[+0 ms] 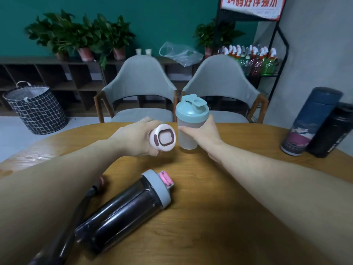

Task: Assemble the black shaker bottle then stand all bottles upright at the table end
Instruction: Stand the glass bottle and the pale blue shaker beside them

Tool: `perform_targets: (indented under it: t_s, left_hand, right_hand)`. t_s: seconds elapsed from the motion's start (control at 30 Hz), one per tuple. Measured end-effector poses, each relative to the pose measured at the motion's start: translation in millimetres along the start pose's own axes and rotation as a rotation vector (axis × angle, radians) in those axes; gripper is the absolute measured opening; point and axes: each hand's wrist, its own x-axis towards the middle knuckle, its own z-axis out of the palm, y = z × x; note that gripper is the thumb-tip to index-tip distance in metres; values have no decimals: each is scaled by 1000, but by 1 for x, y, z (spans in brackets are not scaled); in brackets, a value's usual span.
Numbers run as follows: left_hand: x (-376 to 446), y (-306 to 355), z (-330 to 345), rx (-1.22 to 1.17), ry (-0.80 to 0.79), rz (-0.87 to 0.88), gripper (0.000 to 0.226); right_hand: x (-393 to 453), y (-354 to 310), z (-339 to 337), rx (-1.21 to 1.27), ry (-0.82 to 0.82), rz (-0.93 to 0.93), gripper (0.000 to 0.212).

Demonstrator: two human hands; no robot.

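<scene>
The right hand (204, 136) has its fingers wrapped round a frosted shaker with a teal lid (189, 121), upright at the far worktop (210, 207) edge; it looks light, smooth plastic, best gripped mid-body. The left hand (137, 138) clasps a pink bottle (164, 137) tipped lid-first toward the camera. The dark shaker bottle (122, 213) lies on its side near, probably slippery.

A red-and-white banner (252, 5) hangs on the black rack beyond the table's far right corner, bearing large red Chinese characters (top cut off, roughly 扫码好评领水). The black bottle (333, 131) at the table's right edge carries white vertical lettering, too blurred to read.
</scene>
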Motion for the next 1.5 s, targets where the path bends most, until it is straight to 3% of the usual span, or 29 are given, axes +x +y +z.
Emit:
perform_targets:
  t_s: [0.1, 0.3, 0.5, 1.0, 1.2, 1.5]
  left_hand:
    - [-1, 36, -3, -216, 94, 57, 58]
    - [2, 121, -4, -621, 242, 56, 64]
    - [8, 207, 18, -925, 228, 1, 66]
    - [53, 352, 115, -1036, 82, -10, 70]
    - [87, 380, 144, -1000, 70, -20, 77]
    - [123, 392, 163, -950, 92, -92, 83]
  right_hand:
    - [-16, -6, -45, 20, 29, -20, 93]
    - [-52, -12, -145, 29, 113, -51, 95]
    - [-88, 5, -240, 6, 184, -23, 96]
    - [-112, 99, -381, -15, 329, 119, 95]
    - [-90, 130, -397, -20, 327, 158, 102]
    - [-60, 146, -398, 6, 311, 153, 94]
